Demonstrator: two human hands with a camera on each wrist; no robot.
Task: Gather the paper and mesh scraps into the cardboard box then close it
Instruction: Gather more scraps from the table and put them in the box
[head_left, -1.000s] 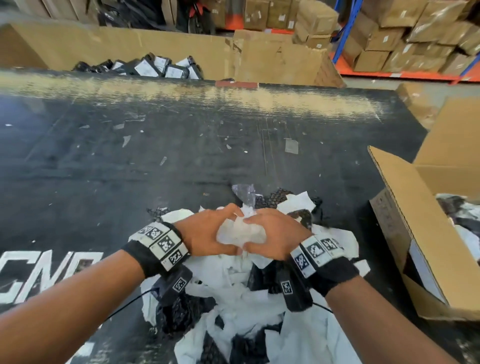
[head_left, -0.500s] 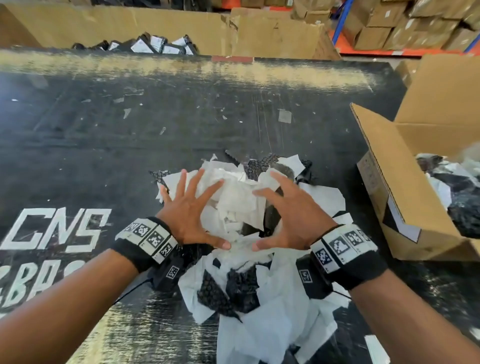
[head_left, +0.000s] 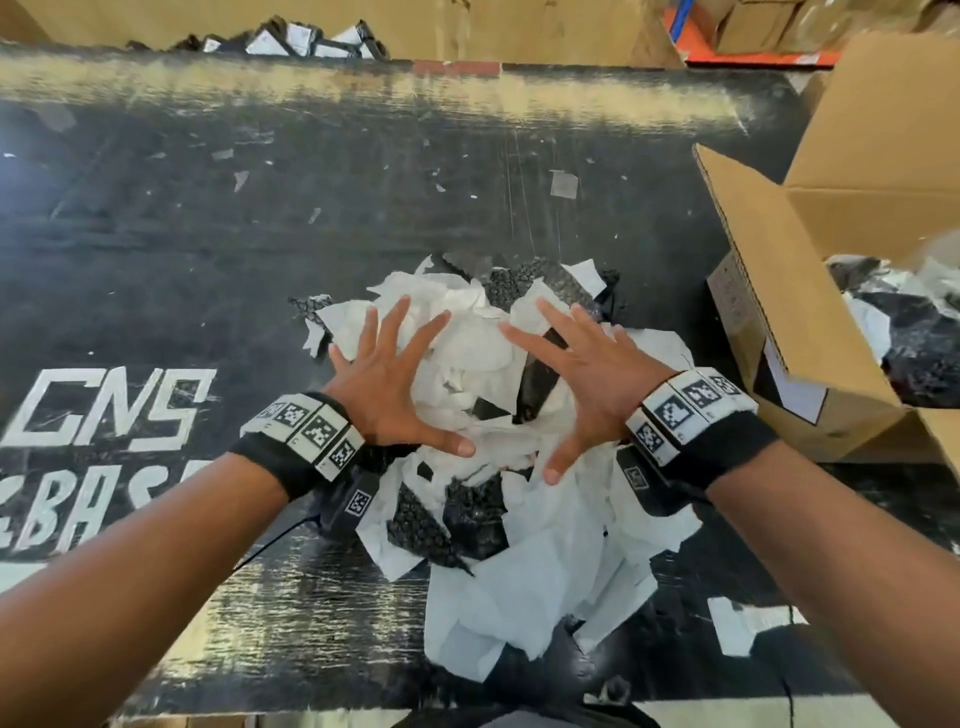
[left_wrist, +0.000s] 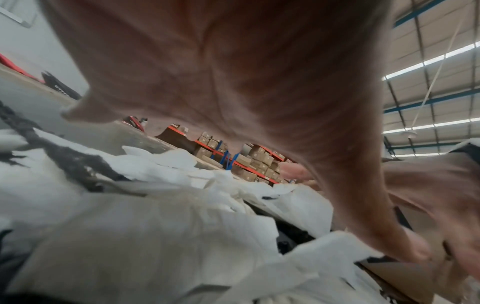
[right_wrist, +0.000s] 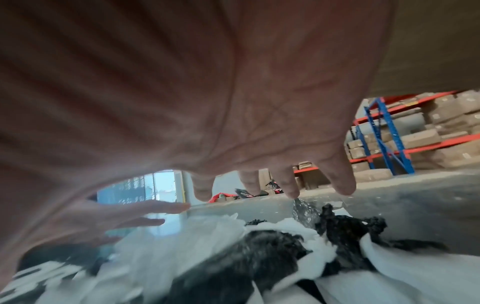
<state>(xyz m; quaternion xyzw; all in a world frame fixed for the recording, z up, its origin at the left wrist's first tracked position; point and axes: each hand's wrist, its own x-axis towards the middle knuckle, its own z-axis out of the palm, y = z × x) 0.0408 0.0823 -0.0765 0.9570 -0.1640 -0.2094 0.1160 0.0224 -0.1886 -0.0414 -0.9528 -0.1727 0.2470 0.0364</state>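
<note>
A heap of white paper scraps mixed with black mesh scraps lies on the black table in front of me. My left hand hovers over the heap's left side, fingers spread wide and straight. My right hand mirrors it over the right side, also splayed and holding nothing. In the wrist views each palm floats just above the scraps. The cardboard box stands at the right with its flaps up and some scraps inside.
The black table top carries small paper bits and white lettering at the left. A loose white scrap lies near the front right. Beyond the far edge are a large cardboard bin and shelves of boxes.
One second ago both hands clutched a wad of paper together. They let it go, spread their fingers and now hover apart over the heap. The view has tilted down and closer.
</note>
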